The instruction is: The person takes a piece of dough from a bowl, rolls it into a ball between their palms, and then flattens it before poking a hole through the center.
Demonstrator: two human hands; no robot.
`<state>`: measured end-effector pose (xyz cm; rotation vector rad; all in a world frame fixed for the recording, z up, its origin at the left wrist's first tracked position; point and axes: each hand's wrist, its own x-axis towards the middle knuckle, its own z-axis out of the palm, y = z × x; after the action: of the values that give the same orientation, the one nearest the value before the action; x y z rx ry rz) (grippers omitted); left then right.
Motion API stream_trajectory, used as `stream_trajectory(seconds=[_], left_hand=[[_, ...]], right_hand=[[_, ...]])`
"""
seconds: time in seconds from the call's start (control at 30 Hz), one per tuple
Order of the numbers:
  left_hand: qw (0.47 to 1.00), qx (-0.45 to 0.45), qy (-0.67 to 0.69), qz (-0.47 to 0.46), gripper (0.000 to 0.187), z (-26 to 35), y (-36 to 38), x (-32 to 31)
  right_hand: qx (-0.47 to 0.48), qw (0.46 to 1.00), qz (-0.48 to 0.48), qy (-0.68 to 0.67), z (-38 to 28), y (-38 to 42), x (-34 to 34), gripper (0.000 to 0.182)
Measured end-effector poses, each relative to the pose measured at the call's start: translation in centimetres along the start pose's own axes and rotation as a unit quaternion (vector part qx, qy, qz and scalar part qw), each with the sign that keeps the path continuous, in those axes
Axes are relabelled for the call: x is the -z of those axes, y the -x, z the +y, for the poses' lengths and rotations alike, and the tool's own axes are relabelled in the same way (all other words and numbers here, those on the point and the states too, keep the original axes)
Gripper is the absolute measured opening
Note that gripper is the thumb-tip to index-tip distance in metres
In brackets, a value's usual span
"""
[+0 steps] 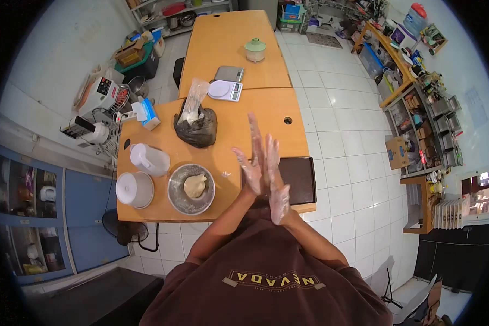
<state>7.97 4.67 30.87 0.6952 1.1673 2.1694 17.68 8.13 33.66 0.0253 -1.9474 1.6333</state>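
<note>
Above tabletop [266, 108], by tray [300, 176], left hand [256, 164] and right hand [273, 168] together, palms facing, fingers extended, whitish; dough [194, 186] sits in bowl [174, 191] to left.

The left hand [257, 164] and right hand [273, 171] hide part of the dark baking tray [300, 180]. The white digital scale's [220, 88] readout [235, 92] is too small to read. The bottom edge crops the brown T-shirt [271, 304].

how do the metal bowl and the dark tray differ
The metal bowl is round and silvery; the dark tray is straight-edged and brownish. The metal bowl, holding dough, shows whole; the left hand and right hand partly hide the dark tray. Both rest on the wooden table.
</note>
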Motion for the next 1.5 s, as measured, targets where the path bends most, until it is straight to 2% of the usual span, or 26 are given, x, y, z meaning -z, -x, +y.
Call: stream_trajectory(seconds=[0.07, 0.13, 0.2, 0.23, 0.33, 0.37, 0.43, 0.5, 0.57, 0.67, 0.73, 0.77, 0.83, 1.0, 1.03, 1.13, 1.27, 1.3, 1.4, 1.43, 1.5], left_hand=[[0.997, -0.041, -0.054, -0.041, 0.121, 0.1, 1.0, -1.5], [0.988, -0.105, -0.086, -0.079, 0.121, 1.2, 2.4, -3.9], [0.98, -0.129, -0.127, -0.078, 0.112, 0.5, 3.5, -4.1], [0.978, -0.132, -0.134, -0.087, 0.117, 1.9, 3.7, -4.8], [0.981, -0.16, -0.084, -0.07, 0.113, 4.2, 2.5, -5.2], [0.977, -0.158, -0.134, -0.047, 0.107, 4.1, 1.8, -4.2], [0.984, -0.124, -0.125, -0.028, 0.111, 4.7, 0.9, -3.6], [0.993, -0.058, -0.097, -0.021, 0.113, 3.0, 0.9, -2.7], [0.997, -0.011, -0.066, -0.028, 0.115, 1.9, 1.2, -2.5], [0.985, -0.086, -0.131, -0.073, 0.117, 1.9, 2.4, -4.4], [0.983, -0.137, -0.078, -0.09, 0.116, 0.6, 3.5, -4.6], [0.985, -0.13, -0.069, -0.085, 0.121, 1.8, 3.8, -5.3], [0.993, -0.1, 0.016, -0.056, 0.119, 3.3, 3.0, -5.5], [0.991, 0.053, 0.116, 0.042, 0.112, 3.7, 1.7, -3.1], [0.99, 0.058, 0.109, 0.073, 0.116, 1.5, 2.0, -2.7], [0.99, -0.086, -0.096, -0.057, 0.116, 0.4, 2.4, -2.9], [0.989, -0.133, 0.009, -0.057, 0.115, 1.3, 3.1, -4.7], [0.991, -0.115, 0.044, -0.045, 0.112, 1.7, 2.7, -4.4], [0.982, 0.014, 0.188, 0.021, 0.107, 2.5, 1.8, -3.2], [0.977, 0.042, 0.21, 0.024, 0.102, 1.6, 1.9, -2.5], [0.991, 0.009, 0.137, -0.002, 0.102, -0.8, 2.5, -1.9]], right_hand=[[-0.037, 0.998, 0.028, -0.034, -1.6, -1.3, 0.7, 0.104], [-0.009, 0.999, 0.05, -0.008, -2.2, -2.6, 1.8, 0.104], [0.0, 0.998, 0.066, -0.011, -1.7, -2.9, 2.1, 0.102], [-0.011, 0.997, 0.07, -0.006, -1.3, -2.8, 2.2, 0.1], [0.001, 0.999, 0.05, -0.011, -0.3, -1.6, 1.8, 0.097], [0.013, 0.999, 0.038, -0.016, -0.1, -1.0, 1.4, 0.096], [0.035, 0.999, 0.013, -0.028, -0.1, 0.1, 0.7, 0.095], [-0.024, 0.999, -0.013, 0.035, -0.7, 0.7, 0.6, 0.107], [-0.019, 0.999, -0.008, 0.029, -1.6, 0.2, 1.0, 0.107], [0.009, 0.999, 0.033, 0.014, -3.9, -2.4, 1.6, 0.106], [-0.016, 0.997, 0.063, -0.042, -3.1, -3.0, 2.0, 0.104], [-0.04, 0.993, 0.076, -0.076, -2.4, -3.0, 2.2, 0.103], [-0.021, 0.999, 0.029, 0.031, -0.2, -1.6, 2.1, 0.101], [-0.01, 0.998, -0.023, 0.056, 0.1, 0.4, 0.4, 0.099], [-0.008, 0.998, -0.032, 0.054, -0.6, 0.3, 0.5, 0.097], [-0.021, 1.0, 0.018, -0.011, -1.9, -1.6, 1.3, 0.097], [-0.006, 0.999, 0.024, 0.039, 0.3, -2.2, 1.8, 0.096], [-0.019, 0.998, 0.015, 0.057, 1.3, -1.8, 1.8, 0.094], [-0.027, 0.994, 0.002, 0.108, 0.8, -0.3, 0.8, 0.092], [-0.005, 0.992, -0.012, 0.122, 0.4, -0.1, 0.6, 0.089], [-0.027, 0.99, -0.028, 0.134, -1.3, -0.8, 0.4, 0.086]])
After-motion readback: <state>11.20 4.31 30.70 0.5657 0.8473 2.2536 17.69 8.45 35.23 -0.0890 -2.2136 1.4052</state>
